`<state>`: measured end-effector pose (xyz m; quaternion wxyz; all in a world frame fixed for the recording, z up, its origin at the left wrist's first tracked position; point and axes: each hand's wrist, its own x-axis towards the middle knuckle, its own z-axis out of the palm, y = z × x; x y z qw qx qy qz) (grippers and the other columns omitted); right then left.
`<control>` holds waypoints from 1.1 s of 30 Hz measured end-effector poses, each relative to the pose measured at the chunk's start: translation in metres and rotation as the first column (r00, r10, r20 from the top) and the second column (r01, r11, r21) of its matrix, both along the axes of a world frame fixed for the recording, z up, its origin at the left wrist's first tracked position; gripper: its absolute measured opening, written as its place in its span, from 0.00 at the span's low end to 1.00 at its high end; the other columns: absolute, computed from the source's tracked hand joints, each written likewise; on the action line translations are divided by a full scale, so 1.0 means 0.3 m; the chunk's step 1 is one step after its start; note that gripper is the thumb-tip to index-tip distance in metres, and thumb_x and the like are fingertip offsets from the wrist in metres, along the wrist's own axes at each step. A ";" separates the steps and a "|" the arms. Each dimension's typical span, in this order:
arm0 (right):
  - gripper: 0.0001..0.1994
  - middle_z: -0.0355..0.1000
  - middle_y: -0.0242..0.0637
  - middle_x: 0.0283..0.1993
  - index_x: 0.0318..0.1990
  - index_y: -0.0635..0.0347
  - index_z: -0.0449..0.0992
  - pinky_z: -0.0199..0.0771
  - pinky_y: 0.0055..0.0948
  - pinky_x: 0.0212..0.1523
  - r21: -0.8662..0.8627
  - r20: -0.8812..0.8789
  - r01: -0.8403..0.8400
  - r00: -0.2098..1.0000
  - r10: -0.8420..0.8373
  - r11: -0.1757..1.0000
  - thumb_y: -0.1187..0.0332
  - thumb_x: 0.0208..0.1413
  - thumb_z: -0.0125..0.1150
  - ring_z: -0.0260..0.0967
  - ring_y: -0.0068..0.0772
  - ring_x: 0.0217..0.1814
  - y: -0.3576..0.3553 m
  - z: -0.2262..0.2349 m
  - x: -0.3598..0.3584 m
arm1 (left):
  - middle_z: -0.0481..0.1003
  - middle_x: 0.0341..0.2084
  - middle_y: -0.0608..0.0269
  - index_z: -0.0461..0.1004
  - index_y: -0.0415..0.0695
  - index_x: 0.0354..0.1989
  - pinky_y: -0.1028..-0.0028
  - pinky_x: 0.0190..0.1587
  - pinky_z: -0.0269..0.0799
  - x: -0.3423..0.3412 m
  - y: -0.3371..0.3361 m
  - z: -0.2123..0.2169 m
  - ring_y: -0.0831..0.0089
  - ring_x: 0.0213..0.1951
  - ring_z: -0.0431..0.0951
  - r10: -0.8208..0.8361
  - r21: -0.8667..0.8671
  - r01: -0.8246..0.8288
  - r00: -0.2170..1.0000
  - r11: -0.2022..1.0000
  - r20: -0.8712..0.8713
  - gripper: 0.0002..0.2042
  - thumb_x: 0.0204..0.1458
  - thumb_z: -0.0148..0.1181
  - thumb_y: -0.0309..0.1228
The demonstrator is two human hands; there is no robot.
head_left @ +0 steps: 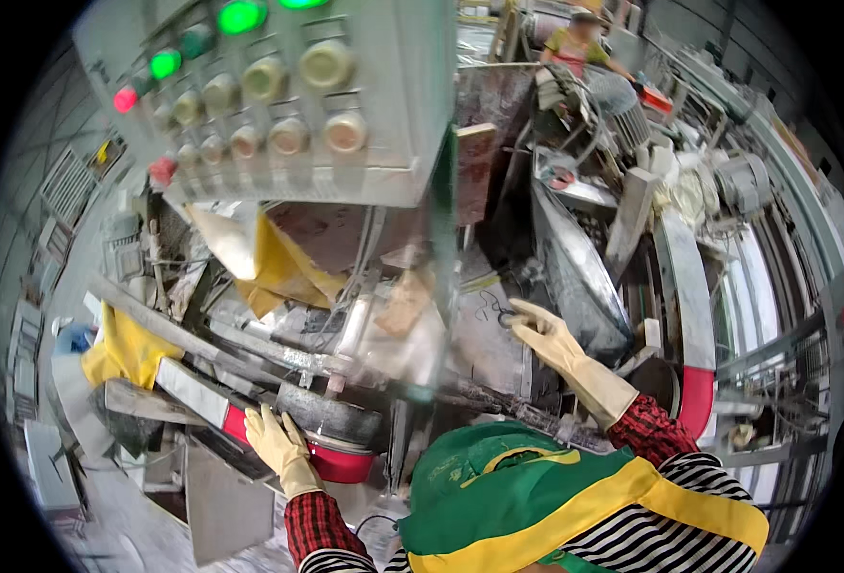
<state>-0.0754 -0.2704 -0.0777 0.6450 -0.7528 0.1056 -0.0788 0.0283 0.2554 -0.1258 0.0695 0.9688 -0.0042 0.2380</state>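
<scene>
My left hand point(278, 447), in a cream rubber glove, has its fingers spread. It rests against the red end of a pale bar point(197, 396), beside a round grey metal part point(328, 418) and a red curved piece point(339, 462). Also gloved in cream, my right hand point(560, 353) reaches forward at right of centre. Its thumb and fingertips come together at a small dark loop point(505, 318), too small to name. Close by on its right stands a wet, grey curved metal guard point(579, 267).
A control box point(384, 177) with lit lamps and knobs hangs at upper left. Yellow cloths point(133, 346) drape over the left machinery. A red-ended pale rail point(684, 296) runs along my right. Far off, a person point(575, 48) works beside a motor point(742, 181) and hoses.
</scene>
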 end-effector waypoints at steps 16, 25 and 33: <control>0.21 0.73 0.49 0.56 0.60 0.68 0.63 0.70 0.40 0.54 -0.856 0.509 0.511 0.860 0.040 -0.084 0.64 0.65 0.54 0.72 0.51 0.59 -0.211 0.356 1.004 | 0.70 0.57 0.45 0.76 0.40 0.47 0.54 0.64 0.60 -0.069 -0.031 0.127 0.45 0.60 0.68 0.093 -0.139 -0.093 0.996 0.986 -0.010 0.17 0.53 0.61 0.38; 0.14 0.69 0.38 0.58 0.59 0.55 0.68 0.61 0.35 0.65 -0.759 0.628 0.608 0.778 0.014 0.232 0.67 0.73 0.39 0.64 0.36 0.62 -0.238 0.250 1.057 | 0.70 0.57 0.46 0.76 0.40 0.49 0.53 0.66 0.59 -0.096 -0.046 0.125 0.45 0.61 0.68 0.105 -0.114 -0.108 0.994 0.988 -0.034 0.19 0.53 0.60 0.39; 0.22 0.72 0.51 0.60 0.65 0.59 0.65 0.70 0.39 0.60 -0.275 0.676 0.375 0.730 -0.100 0.885 0.74 0.62 0.55 0.70 0.52 0.62 -0.229 0.228 1.068 | 0.70 0.56 0.46 0.76 0.40 0.46 0.53 0.65 0.60 -0.105 -0.071 0.143 0.45 0.60 0.68 0.092 -0.149 -0.100 0.994 0.984 -0.059 0.17 0.53 0.61 0.38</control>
